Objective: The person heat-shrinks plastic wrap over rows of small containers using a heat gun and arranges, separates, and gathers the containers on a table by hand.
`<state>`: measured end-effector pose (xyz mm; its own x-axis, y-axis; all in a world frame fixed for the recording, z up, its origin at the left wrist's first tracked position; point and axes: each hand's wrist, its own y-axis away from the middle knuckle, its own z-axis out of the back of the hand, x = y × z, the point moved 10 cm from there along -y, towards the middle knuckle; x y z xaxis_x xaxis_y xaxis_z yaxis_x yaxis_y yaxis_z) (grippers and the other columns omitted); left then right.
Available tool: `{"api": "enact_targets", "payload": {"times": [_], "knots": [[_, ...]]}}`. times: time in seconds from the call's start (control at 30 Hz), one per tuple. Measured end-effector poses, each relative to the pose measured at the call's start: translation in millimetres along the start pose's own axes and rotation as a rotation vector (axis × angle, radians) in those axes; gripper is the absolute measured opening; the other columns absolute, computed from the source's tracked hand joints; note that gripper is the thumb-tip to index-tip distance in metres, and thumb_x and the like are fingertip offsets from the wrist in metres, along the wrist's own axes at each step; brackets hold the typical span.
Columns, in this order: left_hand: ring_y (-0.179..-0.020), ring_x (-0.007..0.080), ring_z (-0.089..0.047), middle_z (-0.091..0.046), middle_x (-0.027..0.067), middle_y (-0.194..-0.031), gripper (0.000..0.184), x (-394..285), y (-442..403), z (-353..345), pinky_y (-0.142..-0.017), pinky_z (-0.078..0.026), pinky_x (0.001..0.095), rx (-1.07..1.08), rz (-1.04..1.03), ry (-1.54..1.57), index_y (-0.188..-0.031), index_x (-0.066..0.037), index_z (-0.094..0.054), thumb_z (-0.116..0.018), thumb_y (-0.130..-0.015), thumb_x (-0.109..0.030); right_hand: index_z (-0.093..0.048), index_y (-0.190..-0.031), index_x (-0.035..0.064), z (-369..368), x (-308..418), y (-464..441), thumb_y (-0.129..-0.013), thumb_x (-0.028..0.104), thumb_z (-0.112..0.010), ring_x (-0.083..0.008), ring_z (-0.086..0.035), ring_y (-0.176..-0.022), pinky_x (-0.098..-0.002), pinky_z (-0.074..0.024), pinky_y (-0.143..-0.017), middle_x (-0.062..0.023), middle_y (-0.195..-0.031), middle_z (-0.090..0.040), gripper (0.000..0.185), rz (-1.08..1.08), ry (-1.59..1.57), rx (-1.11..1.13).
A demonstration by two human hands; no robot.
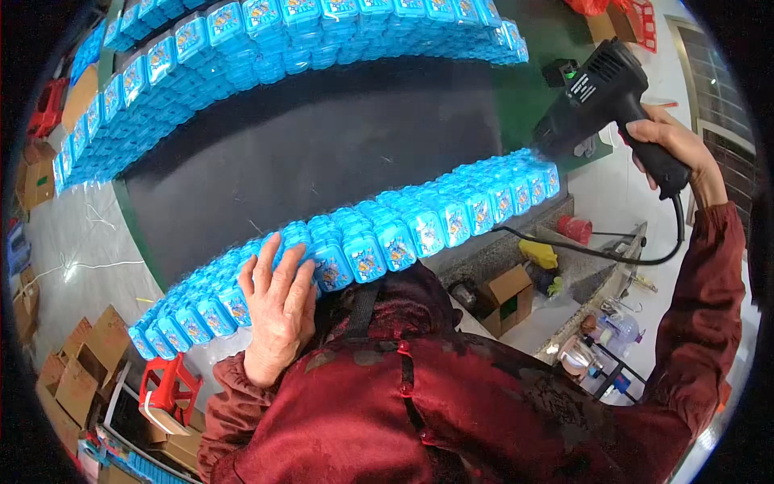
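Observation:
My right hand (673, 149) is wrapped round the handle of a black heat gun (601, 93). The gun's nozzle points down and left at the far right end of a long row of blue plastic boxes (427, 230) with printed lids. My left hand (280, 302) rests on the front edge of this row, left of its middle, with its fingers spread over the boxes. Stacked rows of similar blue boxes (262, 40) curve along the far side of the dark table (322, 137).
A black cord (597, 256) hangs from the heat gun and runs under the row. Lower right are an open cardboard box (508, 298) and a red container (574, 229). Lower left stand a red stool (168, 391) and cardboard boxes (105, 347).

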<state>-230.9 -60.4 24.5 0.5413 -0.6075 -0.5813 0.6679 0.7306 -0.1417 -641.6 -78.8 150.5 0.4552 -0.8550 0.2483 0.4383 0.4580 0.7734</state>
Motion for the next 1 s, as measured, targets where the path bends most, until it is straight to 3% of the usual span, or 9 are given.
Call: {"api": "enact_targets", "payload": {"times": [0.13,0.3,0.37,0.63,0.73,0.8,0.87,0.97,1.0], "knots": [[-0.116,0.0336,-0.044,-0.053,0.0105,-0.116,0.030,6,6,5,-0.094,-0.029,0.0500,-0.033,0.015,0.001,-0.102,-0.005,-0.055,-0.060,-0.073,-0.007,-0.047,-0.083,0.0017,-2,14,-21,-0.078,0.023,-0.057,-0.0150,-0.046,-0.035,-0.0232,-0.0390,-0.029,-0.0105,-0.059,-0.052,0.024,0.104,-0.038,-0.061],[-0.116,0.0335,-0.044,-0.052,0.0111,-0.116,0.030,10,11,5,-0.094,-0.028,0.0500,-0.006,0.063,0.002,-0.102,-0.005,-0.055,-0.060,-0.073,-0.008,-0.043,-0.086,0.0012,-122,71,-14,-0.082,0.017,-0.052,-0.0164,-0.046,-0.035,-0.0251,-0.0391,-0.028,-0.0120,-0.056,-0.051,0.019,0.078,-0.269,0.343],[-0.116,0.0337,-0.044,-0.053,0.0112,-0.116,0.030,13,13,9,-0.094,-0.028,0.0498,-0.019,0.082,-0.014,-0.102,-0.005,-0.056,-0.060,-0.073,-0.008,-0.043,-0.087,0.0011,-148,79,-21,-0.082,0.018,-0.053,-0.0165,-0.046,-0.035,-0.0256,-0.0394,-0.028,-0.0117,-0.056,-0.051,0.020,0.069,-0.201,0.433],[-0.116,0.0347,-0.044,-0.054,0.0121,-0.115,0.028,32,34,36,-0.095,-0.028,0.0477,-0.165,0.207,-0.062,-0.100,-0.006,-0.057,-0.061,-0.072,-0.007,-0.043,-0.088,0.0008,-105,24,-93,-0.080,0.020,-0.056,-0.0172,-0.047,-0.036,-0.0275,-0.0403,-0.030,-0.0105,-0.058,-0.051,0.025,-0.075,0.134,0.214],[-0.116,0.0351,-0.044,-0.055,0.0123,-0.115,0.028,38,37,42,-0.095,-0.029,0.0472,-0.178,0.230,-0.074,-0.099,-0.006,-0.057,-0.061,-0.072,-0.007,-0.043,-0.089,0.0006,-140,39,-81,-0.079,0.021,-0.056,-0.0167,-0.047,-0.038,-0.0269,-0.0412,-0.032,-0.0098,-0.058,-0.051,0.027,-0.082,0.058,0.247],[-0.115,0.0354,-0.044,-0.055,0.0125,-0.114,0.028,40,37,46,-0.095,-0.029,0.0466,-0.191,0.237,-0.085,-0.099,-0.006,-0.058,-0.061,-0.072,-0.008,-0.043,-0.090,0.0014,-185,84,-63,-0.080,0.022,-0.056,-0.0160,-0.048,-0.042,-0.0252,-0.0416,-0.034,-0.0089,-0.061,-0.051,0.026,0.042,-0.151,0.308],[-0.116,0.0357,-0.044,-0.055,0.0127,-0.114,0.029,42,36,47,-0.094,-0.029,0.0468,-0.188,0.241,-0.088,-0.100,-0.006,-0.058,-0.061,-0.071,-0.007,-0.044,-0.092,0.0027,-231,107,-50,-0.079,0.024,-0.058,-0.0153,-0.050,-0.045,-0.0239,-0.0419,-0.038,-0.0089,-0.063,-0.052,0.028,0.048,-0.121,0.560],[-0.116,0.0365,-0.043,-0.055,0.0135,-0.114,0.030,47,39,53,-0.094,-0.030,0.0472,-0.204,0.261,-0.108,-0.100,-0.006,-0.058,-0.061,-0.070,-0.005,-0.045,-0.091,0.0035,-250,122,-49,-0.079,0.024,-0.058,-0.0144,-0.049,-0.047,-0.0234,-0.0416,-0.039,-0.0087,-0.064,-0.052,0.027,0.092,-0.070,0.605],[-0.116,0.0365,-0.043,-0.055,0.0135,-0.114,0.030,49,42,56,-0.094,-0.030,0.0472,-0.202,0.270,-0.111,-0.100,-0.006,-0.058,-0.061,-0.070,-0.005,-0.045,-0.089,0.0034,-241,120,-52,-0.079,0.024,-0.057,-0.0145,-0.049,-0.046,-0.0237,-0.0411,-0.039,-0.0085,-0.064,-0.052,0.026,0.074,-0.105,0.515]]}}
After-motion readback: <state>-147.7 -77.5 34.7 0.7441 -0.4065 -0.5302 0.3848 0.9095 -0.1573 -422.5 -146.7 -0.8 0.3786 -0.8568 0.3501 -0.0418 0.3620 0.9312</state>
